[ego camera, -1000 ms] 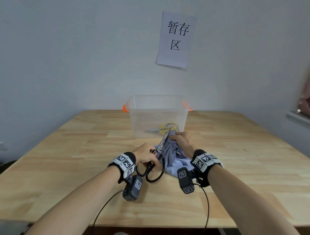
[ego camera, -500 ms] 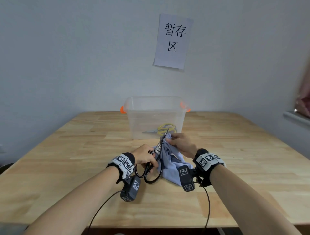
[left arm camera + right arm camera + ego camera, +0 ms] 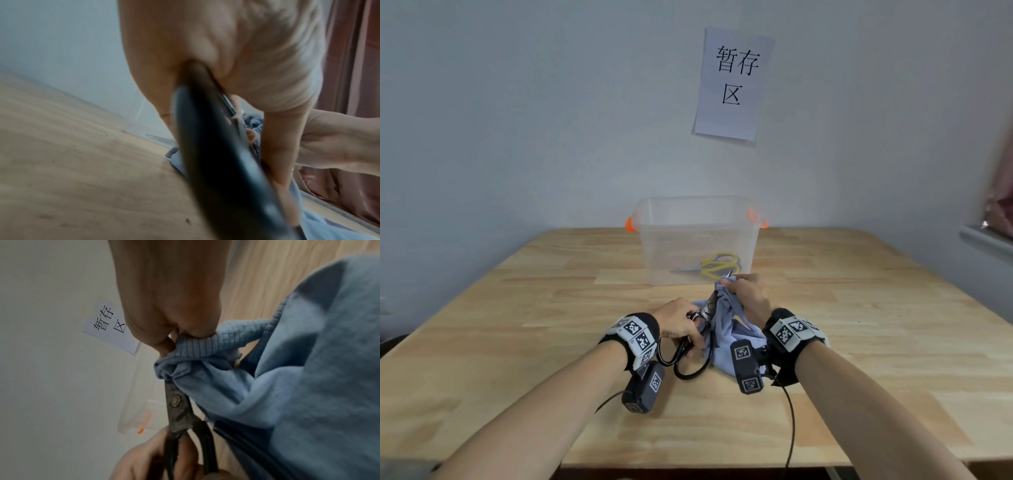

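My left hand [image 3: 681, 323] grips the black loop handles of a pair of dark metal scissors [image 3: 697, 337], blades pointing away from me. The scissors' pivot [image 3: 176, 400] shows in the right wrist view; the blades run up into a blue cloth [image 3: 726, 329]. My right hand [image 3: 748, 294] pinches the bunched cloth [image 3: 267, 386] around the blades near the tip. In the left wrist view a black handle [image 3: 216, 162] fills the middle under my left hand [image 3: 226, 48]. The cloth's lower part lies on the wooden table [image 3: 517, 342].
A clear plastic bin [image 3: 698, 240] with orange latches stands just beyond my hands and holds yellow-handled scissors [image 3: 717, 265]. A paper sign [image 3: 732, 84] with printed characters hangs on the wall above. A grey ledge [image 3: 986, 240] is at the right edge.
My right hand has slid with the cloth up along the blades toward the tip, so less blade shows now. My left hand keeps its hold on the handles.
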Action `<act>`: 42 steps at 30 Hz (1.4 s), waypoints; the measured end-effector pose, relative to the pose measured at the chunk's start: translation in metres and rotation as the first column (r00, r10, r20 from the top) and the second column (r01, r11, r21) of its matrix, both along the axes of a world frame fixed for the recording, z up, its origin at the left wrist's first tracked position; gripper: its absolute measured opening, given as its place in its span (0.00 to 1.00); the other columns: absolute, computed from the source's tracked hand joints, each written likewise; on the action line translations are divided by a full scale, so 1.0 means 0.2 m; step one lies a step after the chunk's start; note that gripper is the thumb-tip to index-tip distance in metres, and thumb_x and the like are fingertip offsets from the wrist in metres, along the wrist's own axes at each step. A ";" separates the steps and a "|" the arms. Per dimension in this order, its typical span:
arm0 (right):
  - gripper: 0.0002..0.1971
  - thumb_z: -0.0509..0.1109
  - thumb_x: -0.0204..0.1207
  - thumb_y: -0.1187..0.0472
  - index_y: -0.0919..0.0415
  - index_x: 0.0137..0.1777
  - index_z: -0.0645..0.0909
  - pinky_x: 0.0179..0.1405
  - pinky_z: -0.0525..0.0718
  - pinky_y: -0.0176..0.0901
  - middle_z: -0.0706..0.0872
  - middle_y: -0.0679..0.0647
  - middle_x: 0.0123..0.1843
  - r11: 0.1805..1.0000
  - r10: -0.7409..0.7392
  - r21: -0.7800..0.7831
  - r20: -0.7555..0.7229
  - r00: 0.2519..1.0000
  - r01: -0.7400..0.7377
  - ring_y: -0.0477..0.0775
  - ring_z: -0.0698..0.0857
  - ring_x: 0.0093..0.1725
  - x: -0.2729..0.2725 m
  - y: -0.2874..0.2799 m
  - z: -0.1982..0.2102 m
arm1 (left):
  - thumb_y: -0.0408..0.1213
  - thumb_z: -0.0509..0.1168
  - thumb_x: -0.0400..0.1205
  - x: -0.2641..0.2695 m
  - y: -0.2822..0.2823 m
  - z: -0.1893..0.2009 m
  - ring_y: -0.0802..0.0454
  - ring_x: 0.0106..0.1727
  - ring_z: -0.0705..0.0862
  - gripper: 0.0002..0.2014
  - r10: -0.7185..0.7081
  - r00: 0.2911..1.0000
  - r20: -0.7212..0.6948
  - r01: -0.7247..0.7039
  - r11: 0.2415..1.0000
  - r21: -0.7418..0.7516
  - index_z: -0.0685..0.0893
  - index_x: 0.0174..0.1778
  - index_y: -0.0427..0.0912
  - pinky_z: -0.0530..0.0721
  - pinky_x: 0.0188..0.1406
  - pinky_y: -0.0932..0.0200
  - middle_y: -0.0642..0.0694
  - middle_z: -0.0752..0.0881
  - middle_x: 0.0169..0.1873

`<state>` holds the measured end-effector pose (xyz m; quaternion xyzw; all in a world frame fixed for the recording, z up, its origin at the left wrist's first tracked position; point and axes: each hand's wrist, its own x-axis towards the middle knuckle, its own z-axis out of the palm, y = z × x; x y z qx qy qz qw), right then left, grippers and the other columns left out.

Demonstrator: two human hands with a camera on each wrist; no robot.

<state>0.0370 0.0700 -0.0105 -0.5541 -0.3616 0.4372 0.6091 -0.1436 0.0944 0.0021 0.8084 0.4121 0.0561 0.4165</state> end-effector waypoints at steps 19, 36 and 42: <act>0.17 0.63 0.86 0.63 0.73 0.70 0.78 0.51 0.86 0.48 0.84 0.65 0.62 0.971 -0.210 -0.150 -0.175 0.962 0.185 0.58 0.87 0.50 0.22 0.14 0.02 | 0.21 0.76 0.66 -0.07 -0.04 -0.01 0.55 0.25 0.77 0.20 -0.090 0.995 -0.051 0.096 0.988 0.125 0.73 0.25 0.46 0.78 0.29 0.60 0.49 0.77 0.24; 0.08 0.61 0.86 0.71 0.69 0.49 0.81 0.48 0.86 0.40 0.86 0.63 0.45 0.993 0.111 -0.012 -0.159 0.981 -0.114 0.55 0.86 0.46 -0.01 0.08 -0.05 | 0.16 0.73 0.68 -0.05 -0.02 0.02 0.41 0.24 0.85 0.23 0.153 0.967 0.205 -0.131 0.984 -0.116 0.69 0.23 0.44 0.85 0.32 0.51 0.41 0.75 0.22; 0.09 0.59 0.87 0.71 0.70 0.52 0.81 0.55 0.84 0.46 0.85 0.65 0.51 0.981 0.193 0.009 -0.212 0.958 -0.195 0.58 0.85 0.50 -0.01 0.04 -0.08 | 0.16 0.74 0.67 -0.03 -0.03 0.02 0.42 0.23 0.83 0.23 0.128 0.979 0.161 -0.101 0.982 -0.161 0.69 0.22 0.43 0.86 0.33 0.49 0.40 0.76 0.20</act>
